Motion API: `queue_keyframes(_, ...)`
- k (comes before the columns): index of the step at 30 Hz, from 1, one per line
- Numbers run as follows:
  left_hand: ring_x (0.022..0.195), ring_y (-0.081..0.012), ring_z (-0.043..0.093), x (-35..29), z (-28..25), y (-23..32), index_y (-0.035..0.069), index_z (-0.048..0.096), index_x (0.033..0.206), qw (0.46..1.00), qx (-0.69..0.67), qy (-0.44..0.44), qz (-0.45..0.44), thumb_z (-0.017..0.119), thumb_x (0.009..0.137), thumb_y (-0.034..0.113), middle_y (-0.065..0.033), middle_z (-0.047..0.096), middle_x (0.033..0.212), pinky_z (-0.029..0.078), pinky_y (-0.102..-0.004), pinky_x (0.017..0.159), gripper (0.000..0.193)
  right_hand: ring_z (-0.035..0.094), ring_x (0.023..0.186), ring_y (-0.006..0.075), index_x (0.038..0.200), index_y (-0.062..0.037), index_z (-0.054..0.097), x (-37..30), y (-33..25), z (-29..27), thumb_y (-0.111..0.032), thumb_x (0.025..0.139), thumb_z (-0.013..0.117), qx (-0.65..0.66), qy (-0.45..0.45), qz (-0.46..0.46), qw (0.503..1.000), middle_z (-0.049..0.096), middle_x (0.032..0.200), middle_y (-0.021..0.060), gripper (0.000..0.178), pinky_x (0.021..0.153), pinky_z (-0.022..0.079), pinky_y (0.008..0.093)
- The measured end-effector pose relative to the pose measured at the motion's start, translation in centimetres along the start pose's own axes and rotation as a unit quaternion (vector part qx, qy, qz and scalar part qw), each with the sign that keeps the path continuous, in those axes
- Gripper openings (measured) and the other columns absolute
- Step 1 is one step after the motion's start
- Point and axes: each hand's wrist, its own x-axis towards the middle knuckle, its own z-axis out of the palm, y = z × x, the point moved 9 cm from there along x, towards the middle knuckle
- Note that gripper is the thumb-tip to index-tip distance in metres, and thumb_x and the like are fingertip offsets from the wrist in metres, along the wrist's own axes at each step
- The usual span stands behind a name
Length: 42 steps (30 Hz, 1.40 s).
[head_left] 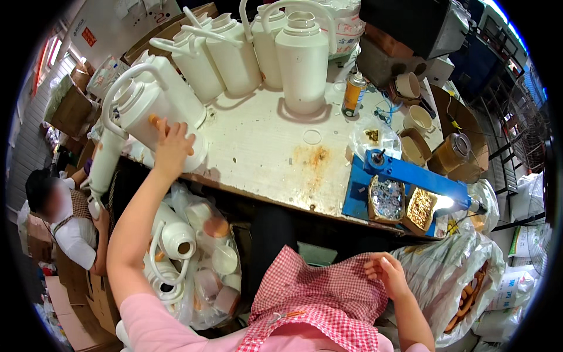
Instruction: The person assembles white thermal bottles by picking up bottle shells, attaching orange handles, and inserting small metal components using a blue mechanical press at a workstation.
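Note:
My left hand (172, 145) reaches out to a white vacuum jug (141, 108) at the left of the table. Its fingers are spread against the jug's lower side, and orange covers sit on some of the fingertips. The jug has a curved white carrying handle and stands beside another white jug body (179, 94). My right hand (387, 274) hovers over the right side of my red checked apron (328, 281). Its fingers are loosely bent and apart from the thumb, with nothing visible in them.
Several white jugs (302, 64) line the table's back. A spray can (354, 94) stands right of them. A blue lever press (410, 170) with boxes of small metal parts (386, 198) is at right. Bags of jug parts (214, 258) and brown handles (466, 302) flank me. A co-worker (70, 220) sits left.

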Motion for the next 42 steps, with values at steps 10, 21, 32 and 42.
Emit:
queue_keyframes(10, 0.116, -0.0382, 0.057, 24.4, -17.2, 0.5, 0.005, 0.052, 0.132, 0.837, -0.229, 0.49, -0.087, 0.08, 0.081, 0.027, -0.0183, 0.061, 0.123, 0.046, -0.0449, 0.096, 0.062, 0.068, 0.103, 0.0227, 0.133, 0.002, 0.057, 4.0, 1.1, 9.8, -0.018, 0.104, 0.056, 0.019, -0.159, 0.013, 0.987, 0.07, 0.115, 0.0169, 0.035, 0.092, 0.054, 0.0339)
queue_keyframes(21, 0.07, -0.01, 0.053, 1.7, -24.0, -3.1, 0.003, 0.065, 0.094, 0.779, -0.514, 0.319, -0.167, 0.074, 0.094, 0.021, -0.0006, 0.061, 0.078, 0.043, -0.0256, 0.065, 0.02, 0.054, 0.126, 0.0255, 0.149, -0.002, 0.035, 6.3, -5.0, 16.0, -0.027, 0.105, 0.052, -0.021, -0.099, -0.234, 0.967, 0.054, 0.142, 0.0173, 0.053, 0.104, 0.044, 0.0383)
queue_keyframes(32, 0.047, -0.0031, 0.037, -22.5, -10.7, 4.7, 0.006, 0.058, 0.099, 0.318, -0.863, 0.01, -0.392, 0.061, 0.103, 0.029, 0.0053, 0.048, 0.066, 0.027, -0.0224, 0.04, 0.023, 0.068, 0.103, 0.0299, 0.127, 0.0063, 0.056, -1.5, 0.9, 9.5, -0.033, 0.107, 0.049, 0.211, 0.032, -0.143, 0.967, 0.067, 0.119, 0.0182, 0.044, 0.087, 0.058, 0.0413)
queue_keyframes(42, 0.125, -0.0342, 0.055, -20.7, -14.0, 14.5, 0.004, 0.059, 0.123, 0.736, -0.582, 0.245, -0.247, 0.065, 0.091, 0.017, -0.0132, 0.059, 0.132, 0.039, -0.0477, 0.11, 0.035, 0.061, 0.08, 0.0171, 0.103, 0.0038, 0.066, 0.1, -1.6, -5.2, -0.022, 0.105, 0.055, -0.49, 0.223, -0.124, 0.834, 0.065, 0.093, 0.009, 0.028, 0.072, 0.049, 0.0325)
